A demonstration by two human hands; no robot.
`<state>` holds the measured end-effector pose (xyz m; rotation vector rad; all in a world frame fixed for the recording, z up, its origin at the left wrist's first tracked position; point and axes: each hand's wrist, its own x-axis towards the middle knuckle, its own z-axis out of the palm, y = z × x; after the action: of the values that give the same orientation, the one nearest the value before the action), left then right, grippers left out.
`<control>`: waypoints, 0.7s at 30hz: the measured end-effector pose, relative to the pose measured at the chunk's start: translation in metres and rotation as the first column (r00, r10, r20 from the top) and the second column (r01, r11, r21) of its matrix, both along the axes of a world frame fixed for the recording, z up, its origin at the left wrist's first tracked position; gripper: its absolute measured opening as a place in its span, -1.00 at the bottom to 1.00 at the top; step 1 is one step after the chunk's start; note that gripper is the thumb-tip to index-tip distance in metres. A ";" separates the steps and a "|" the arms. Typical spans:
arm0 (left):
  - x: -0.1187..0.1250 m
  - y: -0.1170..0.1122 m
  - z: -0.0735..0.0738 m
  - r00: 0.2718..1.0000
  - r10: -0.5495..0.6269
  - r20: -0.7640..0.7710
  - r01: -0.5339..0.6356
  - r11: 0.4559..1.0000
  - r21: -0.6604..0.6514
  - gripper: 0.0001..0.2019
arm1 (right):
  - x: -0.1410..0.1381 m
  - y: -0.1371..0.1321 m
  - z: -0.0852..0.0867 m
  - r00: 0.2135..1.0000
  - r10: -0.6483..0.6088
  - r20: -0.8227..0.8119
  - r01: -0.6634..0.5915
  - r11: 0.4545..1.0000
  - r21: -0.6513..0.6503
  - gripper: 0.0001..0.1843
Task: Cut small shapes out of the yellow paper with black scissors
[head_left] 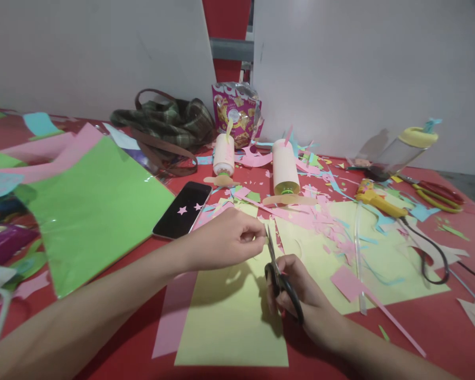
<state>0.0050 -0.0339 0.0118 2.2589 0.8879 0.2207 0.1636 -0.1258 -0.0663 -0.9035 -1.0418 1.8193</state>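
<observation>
Scissors (279, 274) with black handles stand blades-up at the near centre of the red surface (439, 327), gripped by the right hand (301, 295), whose fingers are curled through the loops. The blades look nearly closed on a small scrap of pale paper that the left hand (221, 243) pinches between thumb and fingertips; the scrap is too small to make out clearly. Both hands work just above a flat yellow sheet (229, 322) lying over a pink sheet (172, 316). With the pinching fingertips so close to the blades, a slip could plausibly nick them, and the tiny piece could drop among the thin paper offcuts (320, 216) of pink, blue and green strewn to the far right. A glossy black phone (182, 210) with two star cut-outs on its screen lies to the left, beside a smooth green sheet (91, 211). Two paper-wrapped cylindrical bottles (285, 169) lie farther off, near a soft plaid bag (166, 126) and a crinkled snack packet (235, 113).
</observation>
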 end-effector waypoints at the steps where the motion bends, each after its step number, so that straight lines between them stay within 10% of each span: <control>1: 0.000 0.000 0.001 1.000 0.004 -0.008 -0.004 1.000 0.001 -0.77 | 0.000 0.000 -0.001 1.000 0.000 0.006 0.000 1.000 -0.005 -0.68; 21: 0.007 -0.004 -0.016 0.999 -0.034 0.001 0.033 0.979 -0.202 -0.83 | -0.001 0.009 -0.003 0.941 -0.337 -0.036 0.338 0.938 0.073 -0.59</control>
<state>0.0116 -0.0383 -0.0037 2.0838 0.8335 0.1070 0.1631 -0.1166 -0.0688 -0.9479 -0.8756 1.4890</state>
